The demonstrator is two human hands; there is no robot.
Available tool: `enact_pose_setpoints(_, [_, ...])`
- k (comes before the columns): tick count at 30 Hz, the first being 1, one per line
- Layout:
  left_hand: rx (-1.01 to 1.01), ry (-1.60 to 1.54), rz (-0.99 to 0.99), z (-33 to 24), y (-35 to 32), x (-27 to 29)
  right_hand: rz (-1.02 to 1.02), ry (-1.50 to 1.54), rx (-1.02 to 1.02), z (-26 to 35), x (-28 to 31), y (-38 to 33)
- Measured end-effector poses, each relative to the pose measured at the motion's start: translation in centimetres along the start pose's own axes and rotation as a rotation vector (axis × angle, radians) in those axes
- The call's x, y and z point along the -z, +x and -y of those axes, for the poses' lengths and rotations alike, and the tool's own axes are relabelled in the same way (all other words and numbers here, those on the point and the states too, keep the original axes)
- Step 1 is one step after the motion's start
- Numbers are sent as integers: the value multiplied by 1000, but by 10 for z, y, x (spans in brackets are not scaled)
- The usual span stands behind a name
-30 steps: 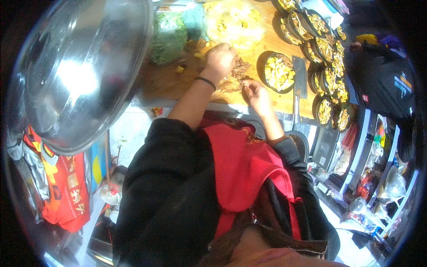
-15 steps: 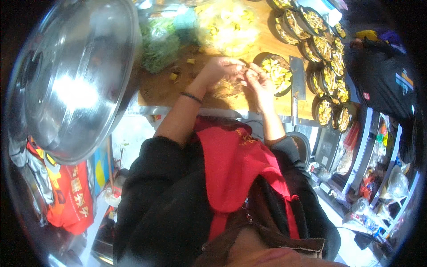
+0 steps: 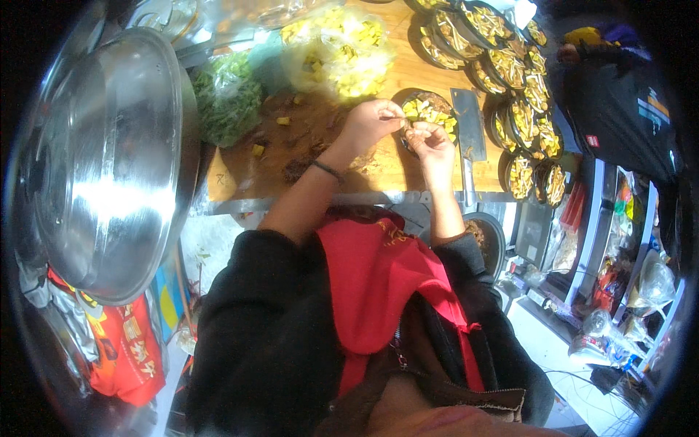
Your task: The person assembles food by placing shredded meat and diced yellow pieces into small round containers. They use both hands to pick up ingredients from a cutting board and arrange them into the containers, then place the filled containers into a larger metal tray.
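My left hand (image 3: pixel 375 121) and my right hand (image 3: pixel 433 148) meet above the wooden board (image 3: pixel 360 178), fingertips pinched together. Whatever they hold is too small to make out. Just beyond my fingers sits a dark bowl (image 3: pixel 443 105) with yellow diced pieces over something brown; my hands hide its near left side. A cleaver (image 3: pixel 468 125) lies right of it, handle toward me. Brown shreds (image 3: pixel 309 138) and a few loose yellow cubes (image 3: pixel 283 121) are scattered left of my left wrist. Farther back stands a clear bag of yellow pieces (image 3: pixel 342 54).
A bag of greens (image 3: pixel 227 102) lies at the board's left. Several filled black bowls (image 3: pixel 524 109) crowd its right side, some stacked. A large shiny metal lid (image 3: pixel 120 167) rises at the left. A person in dark clothing (image 3: pixel 619 109) is at far right; a pan (image 3: pixel 484 244) sits below the board.
My pinched hands have come closer to the bowl of yellow pieces and now overlap its near left edge. The whole view has shifted, showing more of the board's left side.
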State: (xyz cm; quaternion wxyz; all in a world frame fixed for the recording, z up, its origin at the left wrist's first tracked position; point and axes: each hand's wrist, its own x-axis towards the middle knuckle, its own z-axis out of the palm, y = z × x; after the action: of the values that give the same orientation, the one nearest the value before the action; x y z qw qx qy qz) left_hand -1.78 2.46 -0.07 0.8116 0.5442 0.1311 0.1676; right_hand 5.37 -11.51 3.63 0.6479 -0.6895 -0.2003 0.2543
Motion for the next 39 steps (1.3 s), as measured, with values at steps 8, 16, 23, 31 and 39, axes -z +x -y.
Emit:
enact_pose_setpoints(8, [-142,649,-124,-17,53,-25,-85,-56,-54,3,2,24])
enact_pose_setpoints(16, [-244,844,-77,-12,74,-21,-84,142,-129,2,0,29])
enact_pose_setpoints(23, [-172,668,-89,-9,67,-11,-89,263,-125,9,10,21])
enact_pose_setpoints(31, [-516,997,-51,-10,71,-12,-106,219,-112,14,21,29])
enact_pose_setpoints(39, [-289,401,-136,-46,25,-18,-40,71,60,-23,63,41])
